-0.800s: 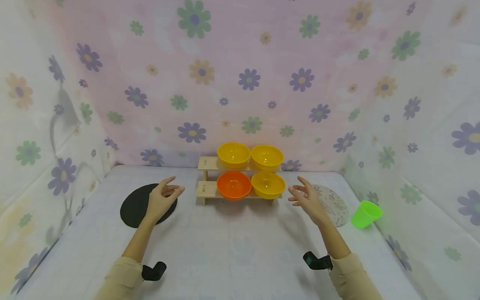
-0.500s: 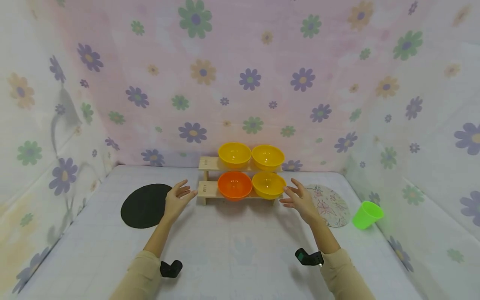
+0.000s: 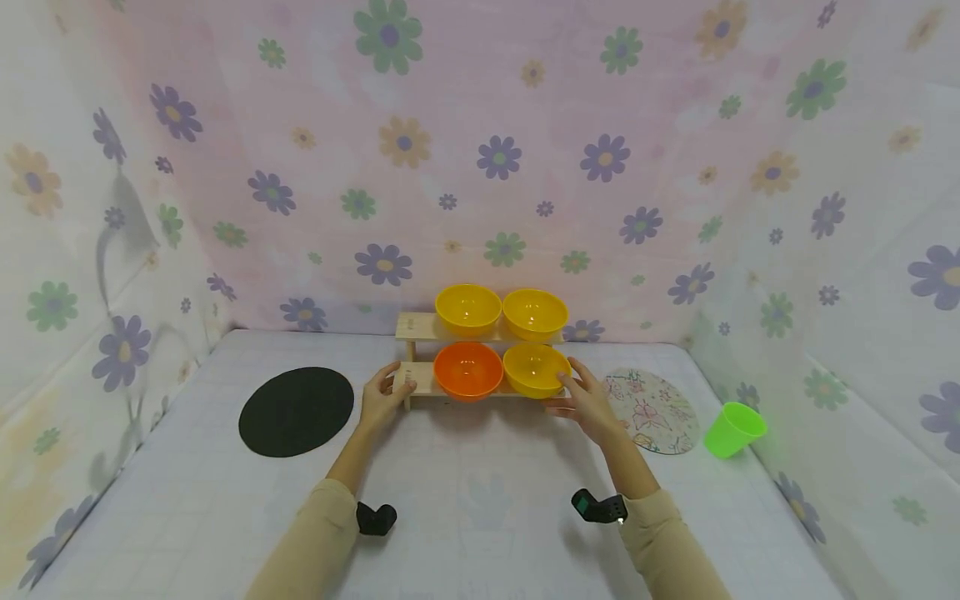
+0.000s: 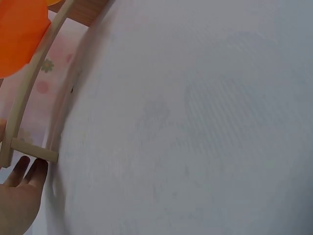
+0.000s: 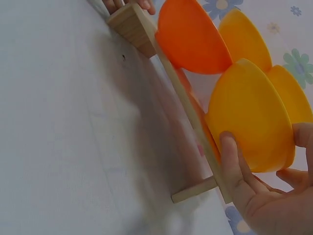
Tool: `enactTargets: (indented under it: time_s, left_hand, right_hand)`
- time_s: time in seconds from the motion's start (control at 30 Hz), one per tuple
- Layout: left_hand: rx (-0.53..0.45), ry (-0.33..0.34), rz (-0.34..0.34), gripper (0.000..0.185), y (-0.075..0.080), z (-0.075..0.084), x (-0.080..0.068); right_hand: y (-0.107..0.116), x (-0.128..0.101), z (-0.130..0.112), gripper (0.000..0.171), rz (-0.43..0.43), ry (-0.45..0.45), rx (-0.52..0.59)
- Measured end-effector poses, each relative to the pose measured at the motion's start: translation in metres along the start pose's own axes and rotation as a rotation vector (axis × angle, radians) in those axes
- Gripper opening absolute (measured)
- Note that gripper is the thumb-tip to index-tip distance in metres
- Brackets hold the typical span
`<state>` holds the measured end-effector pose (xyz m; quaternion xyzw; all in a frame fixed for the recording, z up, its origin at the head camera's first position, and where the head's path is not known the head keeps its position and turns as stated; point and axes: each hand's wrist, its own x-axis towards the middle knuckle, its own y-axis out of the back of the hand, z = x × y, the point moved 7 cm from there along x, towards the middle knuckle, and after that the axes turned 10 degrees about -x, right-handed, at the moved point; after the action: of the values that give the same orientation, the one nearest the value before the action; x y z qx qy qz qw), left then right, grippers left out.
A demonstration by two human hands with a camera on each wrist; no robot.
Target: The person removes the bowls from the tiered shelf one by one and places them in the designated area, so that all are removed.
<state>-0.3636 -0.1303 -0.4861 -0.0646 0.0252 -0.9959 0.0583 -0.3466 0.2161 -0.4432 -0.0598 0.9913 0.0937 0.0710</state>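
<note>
A: The grip of the left hand [image 3: 385, 398] sits at the left end of the wooden rack [image 3: 417, 379], fingers curled loosely round the edge of its lower shelf; the left wrist view shows only fingertips beside a rack leg, so how firm the hold is I cannot tell

B: And the right hand [image 3: 587, 402]?

A: Its grip is on the lower yellow bowl [image 3: 536, 370]. In the right wrist view the thumb [image 5: 234, 161] presses on the bowl's side and the fingers wrap the rim, so it is clamped on that bowl, at the right end of the rack

B: Where does the rack stand?

A: At the back of the surface [image 3: 465, 483], near the flowered cloth wall. It carries four bowls: the orange bowl [image 3: 467, 369] and the lower yellow one on the bottom shelf, two more yellow bowls [image 3: 468, 308] on the top shelf

B: How far along would you judge it?

A: Barely begun, I would say. Both hands have made contact, but every bowl sits on the rack and the rack's legs rest on the surface. Lifting or shifting anything is left to do

B: Anything else about?

A: A black round mat [image 3: 296, 410] to the left, a patterned round mat [image 3: 654, 410] to the right, and a green cup [image 3: 733, 429] lying tilted beyond it
</note>
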Motion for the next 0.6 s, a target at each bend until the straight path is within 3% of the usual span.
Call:
enactTargets:
  time_s: [0.07, 0.17, 0.3, 0.4, 0.6]
  left_hand:
    - [-0.006, 0.006, 0.009, 0.056, -0.001, -0.002, 0.001]
    - [-0.020, 0.022, 0.004, 0.054, -0.004, 0.010, -0.004]
    - [-0.039, 0.049, 0.004, 0.054, -0.004, 0.005, -0.004]
    - [-0.057, 0.059, 0.018, 0.055, -0.001, -0.011, 0.001]
    - [-0.109, 0.068, 0.022, 0.054, -0.001, -0.012, 0.000]
  right_hand:
    - [-0.002, 0.001, 0.001, 0.066, -0.004, -0.014, 0.019]
    - [-0.004, 0.002, 0.001, 0.064, -0.005, -0.025, 0.033]
    - [-0.005, -0.001, 0.000, 0.061, 0.017, -0.018, 0.031]
    - [-0.005, -0.006, 0.000, 0.060, 0.031, -0.007, 0.025]
    - [-0.002, -0.016, 0.001, 0.062, 0.024, -0.002, 0.057]
